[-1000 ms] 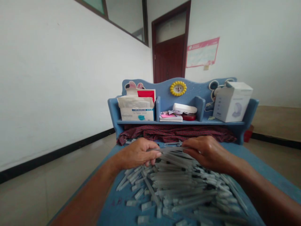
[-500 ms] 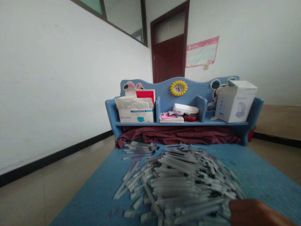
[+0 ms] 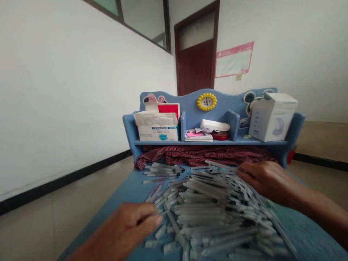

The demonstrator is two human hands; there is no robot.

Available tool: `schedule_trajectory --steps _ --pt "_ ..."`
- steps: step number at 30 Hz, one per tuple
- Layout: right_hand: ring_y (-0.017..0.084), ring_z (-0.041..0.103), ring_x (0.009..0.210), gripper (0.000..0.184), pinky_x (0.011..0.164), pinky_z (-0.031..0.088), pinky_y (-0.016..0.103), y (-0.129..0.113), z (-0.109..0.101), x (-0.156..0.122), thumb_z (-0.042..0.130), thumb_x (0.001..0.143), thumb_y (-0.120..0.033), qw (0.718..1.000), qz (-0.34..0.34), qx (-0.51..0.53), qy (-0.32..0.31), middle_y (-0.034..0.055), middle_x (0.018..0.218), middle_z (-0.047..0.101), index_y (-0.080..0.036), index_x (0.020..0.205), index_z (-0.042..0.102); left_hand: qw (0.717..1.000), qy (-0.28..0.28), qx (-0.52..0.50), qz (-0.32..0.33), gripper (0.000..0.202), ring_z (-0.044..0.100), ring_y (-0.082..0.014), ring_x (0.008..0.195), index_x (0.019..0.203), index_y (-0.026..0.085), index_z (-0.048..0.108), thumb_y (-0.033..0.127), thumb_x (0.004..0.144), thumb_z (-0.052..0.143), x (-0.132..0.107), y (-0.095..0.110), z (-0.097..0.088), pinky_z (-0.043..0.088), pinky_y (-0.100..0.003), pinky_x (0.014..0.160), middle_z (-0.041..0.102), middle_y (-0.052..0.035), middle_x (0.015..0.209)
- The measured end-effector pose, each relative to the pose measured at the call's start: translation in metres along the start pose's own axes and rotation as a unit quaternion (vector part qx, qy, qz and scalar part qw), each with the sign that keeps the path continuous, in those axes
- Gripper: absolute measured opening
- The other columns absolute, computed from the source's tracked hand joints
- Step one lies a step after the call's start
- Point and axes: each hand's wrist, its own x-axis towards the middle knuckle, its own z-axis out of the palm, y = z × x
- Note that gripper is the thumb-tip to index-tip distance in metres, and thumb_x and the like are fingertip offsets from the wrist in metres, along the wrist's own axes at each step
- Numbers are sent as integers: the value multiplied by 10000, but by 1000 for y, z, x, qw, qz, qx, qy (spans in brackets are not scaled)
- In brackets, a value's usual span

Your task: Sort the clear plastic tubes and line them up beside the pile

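A big heap of clear plastic pens [image 3: 212, 206] with dark tips lies on the blue desk [image 3: 122, 192]. My right hand [image 3: 265, 179] rests on the heap's far right side, its fingers curled round one pen [image 3: 220, 165] that sticks out to the upper left. At the heap's near left edge, my left hand [image 3: 127, 226] has its fingers curled together among short loose caps [image 3: 163, 232]; whatever it may hold is hidden. A small, neater bundle of pens [image 3: 163, 169] lies apart at the far left.
A red plaid cloth [image 3: 201, 154] is bunched under the desk's blue shelf [image 3: 212, 142]. The shelf carries a mask box [image 3: 158, 132], papers, a red tin, a white carton [image 3: 272, 116] and a yellow clock [image 3: 206, 102]. White wall on the left, a dark door behind.
Both hands left the heap's far side and dropped out of view. Now the left hand is back at the near left edge and the right hand at the far right, gripping a pen.
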Motion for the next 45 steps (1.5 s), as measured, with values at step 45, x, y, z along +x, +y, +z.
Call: schedule_trajectory --steps 45 --pt "129 540 548 371 537 343 228 -59 30 30 393 899 -409 973 14 230 25 7 598 595 -184 693 605 945 155 154 245 156 559 -163 874 946 170 522 180 909 371 95 45 10 443 -257 773 580 -61 926"
